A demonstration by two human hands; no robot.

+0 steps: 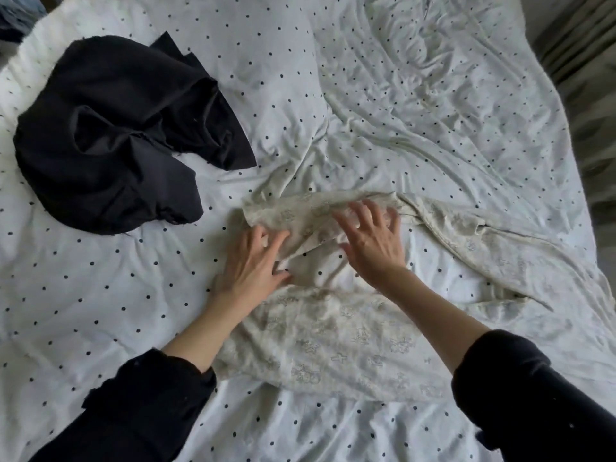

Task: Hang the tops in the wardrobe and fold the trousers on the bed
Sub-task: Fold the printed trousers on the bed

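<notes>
Seen from your head camera: you lean over the bed (100,295), its dotted white cover rumpled, with the pale patterned trousers (333,345) lying across the middle in front of you. Your left hand (253,268) rests flat on the cloth with fingers spread, and your right hand (373,241) does the same just beside it, fingers fanned over a raised fold; neither pinches anything. You appear to be at the smoothing stage of the trouser fold, the legs not yet laid straight, one trailing off to the right. The next move likely calls for pressing out the bunched ridge under your fingers, then bringing the legs together. A black garment (113,135) lies crumpled up and to the left, well apart. No container or wardrobe shows here.
</notes>
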